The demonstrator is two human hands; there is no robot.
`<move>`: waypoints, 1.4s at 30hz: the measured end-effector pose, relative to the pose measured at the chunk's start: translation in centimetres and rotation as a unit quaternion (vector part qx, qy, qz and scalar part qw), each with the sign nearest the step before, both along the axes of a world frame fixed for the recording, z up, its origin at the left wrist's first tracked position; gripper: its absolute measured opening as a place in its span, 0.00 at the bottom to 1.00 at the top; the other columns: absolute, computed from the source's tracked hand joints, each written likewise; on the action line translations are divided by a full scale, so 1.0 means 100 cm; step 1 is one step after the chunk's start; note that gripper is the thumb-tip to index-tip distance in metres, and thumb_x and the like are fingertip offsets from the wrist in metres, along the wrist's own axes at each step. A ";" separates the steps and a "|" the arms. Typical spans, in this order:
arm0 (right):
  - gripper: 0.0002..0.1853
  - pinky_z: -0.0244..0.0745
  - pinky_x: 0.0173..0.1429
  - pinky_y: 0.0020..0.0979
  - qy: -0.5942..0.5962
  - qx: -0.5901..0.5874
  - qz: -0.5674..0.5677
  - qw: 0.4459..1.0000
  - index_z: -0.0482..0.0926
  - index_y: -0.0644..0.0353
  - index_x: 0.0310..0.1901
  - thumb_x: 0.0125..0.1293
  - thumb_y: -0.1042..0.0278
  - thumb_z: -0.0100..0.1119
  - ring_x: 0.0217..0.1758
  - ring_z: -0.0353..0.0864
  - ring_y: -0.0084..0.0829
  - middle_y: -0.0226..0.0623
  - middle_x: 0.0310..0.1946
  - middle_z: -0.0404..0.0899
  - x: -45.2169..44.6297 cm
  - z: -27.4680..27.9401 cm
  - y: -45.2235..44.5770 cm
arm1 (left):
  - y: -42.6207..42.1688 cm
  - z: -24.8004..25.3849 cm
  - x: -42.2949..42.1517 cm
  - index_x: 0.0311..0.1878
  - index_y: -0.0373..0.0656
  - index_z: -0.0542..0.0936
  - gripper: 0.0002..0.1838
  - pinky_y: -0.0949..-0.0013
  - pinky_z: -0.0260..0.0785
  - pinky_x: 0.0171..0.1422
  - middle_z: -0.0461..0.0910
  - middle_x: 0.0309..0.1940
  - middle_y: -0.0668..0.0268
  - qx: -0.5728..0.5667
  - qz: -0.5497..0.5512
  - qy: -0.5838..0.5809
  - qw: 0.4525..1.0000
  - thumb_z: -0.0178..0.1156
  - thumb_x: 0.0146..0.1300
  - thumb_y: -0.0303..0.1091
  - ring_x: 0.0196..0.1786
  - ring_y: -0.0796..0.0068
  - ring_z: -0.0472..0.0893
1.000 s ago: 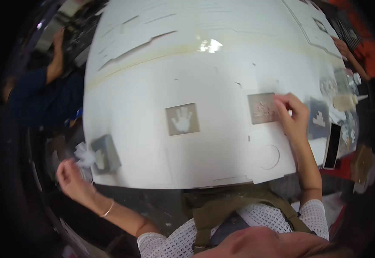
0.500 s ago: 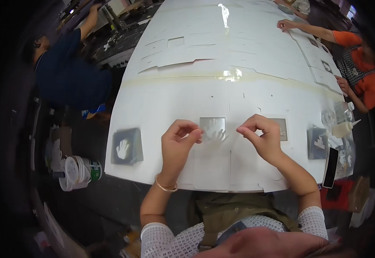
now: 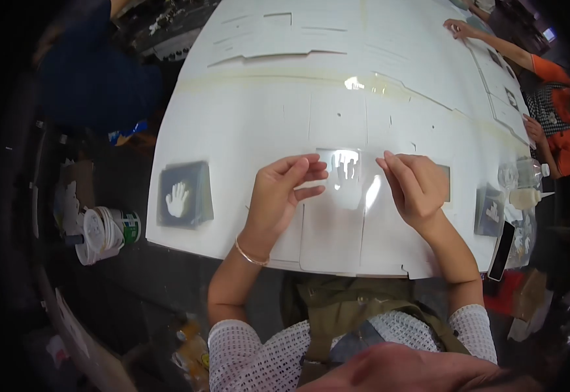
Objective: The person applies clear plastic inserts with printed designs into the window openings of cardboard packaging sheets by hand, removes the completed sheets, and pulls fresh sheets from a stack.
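Observation:
A clear plastic sheet (image 3: 372, 191) with bright glare spans the space between my hands, above the white table (image 3: 259, 121). My left hand (image 3: 284, 186) pinches it at the left with thumb and forefinger, the other fingers loosely spread. On the right, my right hand (image 3: 417, 189) has thumb and fingertips pressed together at the sheet's edge. A pale hand-shaped figure (image 3: 345, 195) shows through or on the sheet; which one I cannot tell. Partly behind my right hand lies a small grey plate (image 3: 446, 183).
Left on the table is a stack of grey film squares (image 3: 200, 209) bearing a white hand shape. At right are another dark square (image 3: 487, 212), a phone (image 3: 502, 251) and a nozzle bottle (image 3: 525, 198). A white bucket (image 3: 105, 235) stands off-table. A person in orange (image 3: 567, 140) works at right.
Both hands have risen slightly, and the left fingers have spread more. Strong glare now shows on the clear sheet between them. The camera view has shifted.

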State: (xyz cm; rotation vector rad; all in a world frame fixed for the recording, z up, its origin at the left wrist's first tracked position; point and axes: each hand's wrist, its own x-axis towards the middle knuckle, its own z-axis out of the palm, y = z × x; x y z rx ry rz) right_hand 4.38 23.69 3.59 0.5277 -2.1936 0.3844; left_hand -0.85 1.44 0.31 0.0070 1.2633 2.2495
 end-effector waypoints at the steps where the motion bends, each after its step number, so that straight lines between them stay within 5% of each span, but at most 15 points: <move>1: 0.09 0.66 0.22 0.26 0.008 0.035 -0.016 0.999 0.80 0.66 0.33 0.48 0.81 0.69 0.21 0.75 0.32 0.38 0.22 0.78 0.000 -0.002 -0.001 | 0.000 -0.002 -0.001 0.49 0.32 0.76 0.13 0.70 0.80 0.44 0.80 0.41 0.56 -0.004 0.002 -0.007 1.000 0.52 0.68 0.32 0.44 0.69 0.81; 6: 0.08 0.67 0.23 0.24 -0.052 -0.002 0.052 0.997 0.79 0.68 0.33 0.50 0.82 0.66 0.21 0.76 0.31 0.39 0.23 0.78 -0.004 0.005 -0.004 | -0.003 -0.011 -0.007 0.49 0.32 0.76 0.14 0.68 0.77 0.46 0.80 0.41 0.57 0.003 0.015 -0.030 0.999 0.53 0.68 0.33 0.44 0.70 0.81; 9: 0.04 0.68 0.25 0.22 -0.296 -0.479 0.021 0.826 0.80 0.70 0.35 0.58 0.82 0.57 0.23 0.77 0.25 0.38 0.24 0.79 -0.001 0.015 -0.003 | -0.020 -0.009 -0.016 0.46 0.35 0.77 0.11 0.69 0.76 0.43 0.80 0.38 0.60 0.003 0.150 -0.013 0.989 0.53 0.68 0.33 0.41 0.72 0.80; 13: 0.04 0.62 0.23 0.19 -0.388 -0.516 -0.049 0.762 0.80 0.68 0.35 0.60 0.76 0.60 0.21 0.74 0.20 0.35 0.22 0.78 -0.027 -0.012 0.026 | -0.061 -0.004 -0.022 0.48 0.36 0.75 0.11 0.71 0.76 0.43 0.79 0.39 0.62 0.029 0.343 0.110 0.932 0.52 0.69 0.33 0.40 0.76 0.79; 17: 0.05 0.60 0.23 0.17 -0.473 -0.516 -0.080 0.710 0.81 0.65 0.36 0.60 0.73 0.61 0.21 0.74 0.16 0.30 0.22 0.78 -0.034 -0.047 0.020 | -0.073 -0.006 -0.022 0.50 0.37 0.74 0.12 0.73 0.76 0.41 0.79 0.39 0.63 0.078 0.381 0.141 0.910 0.51 0.70 0.34 0.41 0.77 0.80; 42: 0.05 0.65 0.26 0.16 -0.466 -0.509 -0.039 0.722 0.81 0.65 0.36 0.62 0.73 0.62 0.23 0.71 0.15 0.30 0.24 0.80 -0.038 -0.073 0.011 | -0.064 -0.013 -0.018 0.50 0.37 0.74 0.12 0.74 0.73 0.39 0.78 0.41 0.64 0.073 0.307 0.113 0.942 0.51 0.70 0.33 0.41 0.77 0.77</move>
